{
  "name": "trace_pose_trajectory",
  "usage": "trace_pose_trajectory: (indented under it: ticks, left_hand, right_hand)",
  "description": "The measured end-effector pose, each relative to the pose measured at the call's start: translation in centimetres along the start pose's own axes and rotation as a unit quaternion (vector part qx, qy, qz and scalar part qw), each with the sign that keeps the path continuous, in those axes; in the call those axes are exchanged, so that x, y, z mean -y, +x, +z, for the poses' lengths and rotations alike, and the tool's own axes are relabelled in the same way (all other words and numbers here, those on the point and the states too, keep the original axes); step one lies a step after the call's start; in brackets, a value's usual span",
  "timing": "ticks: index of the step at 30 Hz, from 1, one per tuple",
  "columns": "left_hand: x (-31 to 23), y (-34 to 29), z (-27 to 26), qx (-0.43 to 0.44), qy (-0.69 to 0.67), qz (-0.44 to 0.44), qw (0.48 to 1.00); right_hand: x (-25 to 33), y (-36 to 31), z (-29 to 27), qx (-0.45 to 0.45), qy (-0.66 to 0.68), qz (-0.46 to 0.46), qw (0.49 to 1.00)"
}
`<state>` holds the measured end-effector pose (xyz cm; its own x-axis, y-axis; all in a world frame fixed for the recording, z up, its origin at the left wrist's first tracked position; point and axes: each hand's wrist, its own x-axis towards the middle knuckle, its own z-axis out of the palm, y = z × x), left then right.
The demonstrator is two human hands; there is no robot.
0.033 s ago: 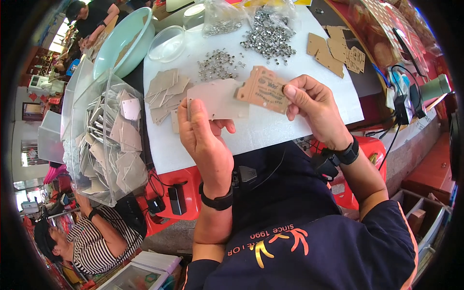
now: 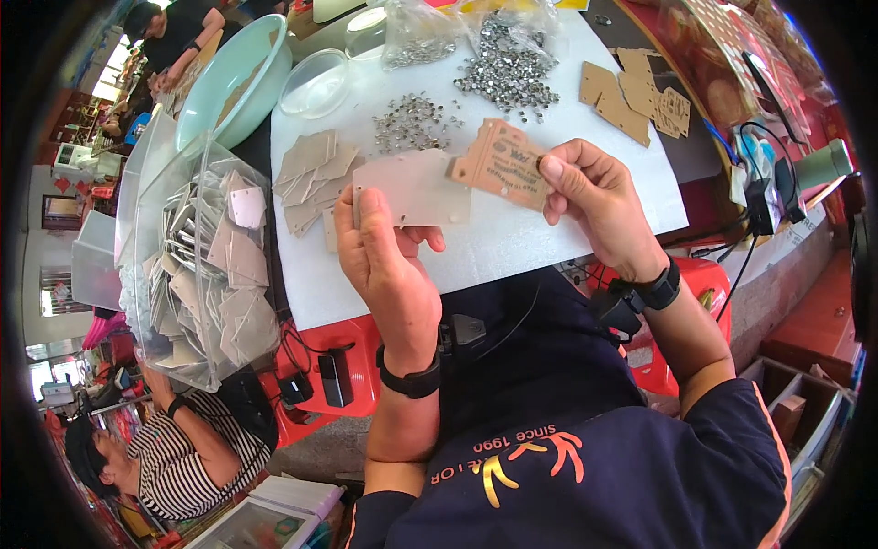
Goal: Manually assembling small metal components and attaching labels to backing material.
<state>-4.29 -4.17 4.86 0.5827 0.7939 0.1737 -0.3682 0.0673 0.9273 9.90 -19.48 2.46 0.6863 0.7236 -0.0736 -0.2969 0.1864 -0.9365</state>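
Upright over the white foam sheet [image 2: 549,247], my left hand [image 2: 391,265] grips a thin pale grey card [image 2: 412,190] with small holes, thumb in front and fingers behind. My right hand [image 2: 599,201] pinches the right end of a brown printed cardboard tag [image 2: 498,165] between thumb and fingers. The tag's left end is close to the pale card's right edge; whether they touch I cannot tell. Beyond the cards lie a loose pile of small silvery metal pieces [image 2: 412,123] and a larger pile of shiny round studs [image 2: 508,78]. Grey cards [image 2: 315,169] are stacked left of my left hand.
A clear bin [image 2: 206,274] full of grey cards stands at the left, near a pale green basin [image 2: 233,82]. Brown cardboard pieces [image 2: 626,105] lie at the far right. Cables [image 2: 754,220] hang beside the table's right edge. Two other people are at the left.
The brown tag has turned slightly in my right hand, its printed face tilting a little. My left hand and the pale card stay almost the same.
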Motion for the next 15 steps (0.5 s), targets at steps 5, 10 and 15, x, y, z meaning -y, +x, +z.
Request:
trace_pose_trajectory:
  ticks: [5, 10, 15]
  left_hand:
    - [0.18, 0.12, 0.29, -0.013, -0.018, -0.005, 1.000]
    - [0.14, 0.04, 0.18, -0.018, -0.015, 0.002, 1.000]
    - [0.18, -0.14, 0.32, -0.026, -0.005, 0.002, 1.000]
  right_hand:
    - [-0.16, 0.54, -1.14, -0.027, 0.045, 0.006, 0.999]
    - [-0.17, 0.62, -0.95, -0.025, 0.058, -0.005, 0.998]
    - [-0.49, 0.64, -1.16, -0.028, 0.058, -0.002, 0.998]
